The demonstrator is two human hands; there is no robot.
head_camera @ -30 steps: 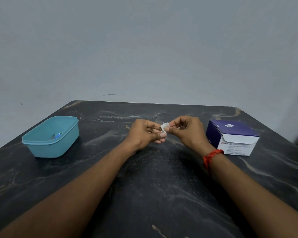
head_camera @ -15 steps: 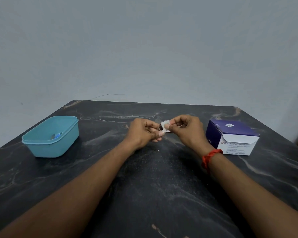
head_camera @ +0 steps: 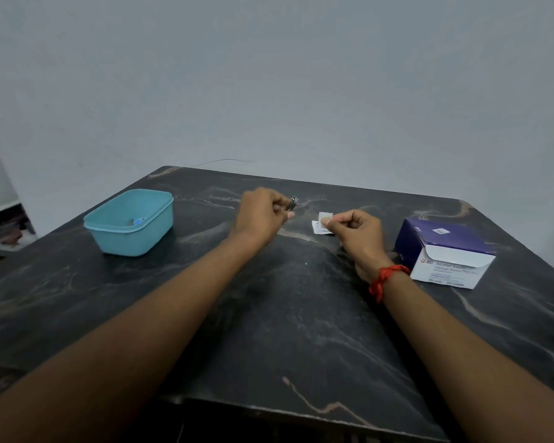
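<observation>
- Head cam: left grip (head_camera: 259, 215) and right grip (head_camera: 359, 233) are over the far-middle of the desk (head_camera: 285, 314), apart from each other.
- left grip: fingers curled, thumb and forefinger pinching a small metal piece (head_camera: 293, 203). Its dark shiny end sticks out toward the right grip. Too small to tell exactly what it is.
- right grip: thumb and forefinger pinching a white swab pad (head_camera: 325, 215) by its right edge, other fingers curled in.
- packet scrap (head_camera: 319, 229): white, just below the pad and touching my fingertips. Can't tell if it's pinched too or lying on the desk.
- The metal piece and the pad are near each other but not touching, with bare desk showing between them.
- swab box (head_camera: 445, 247): on the desk right of the right grip, purple top, white front flap, near my wrist but clear of it.
- red thread band (head_camera: 386, 278): on my right wrist.
- teal tub (head_camera: 131, 241): left of the left grip and well apart, open top, small blue item (head_camera: 138, 221) inside.
</observation>
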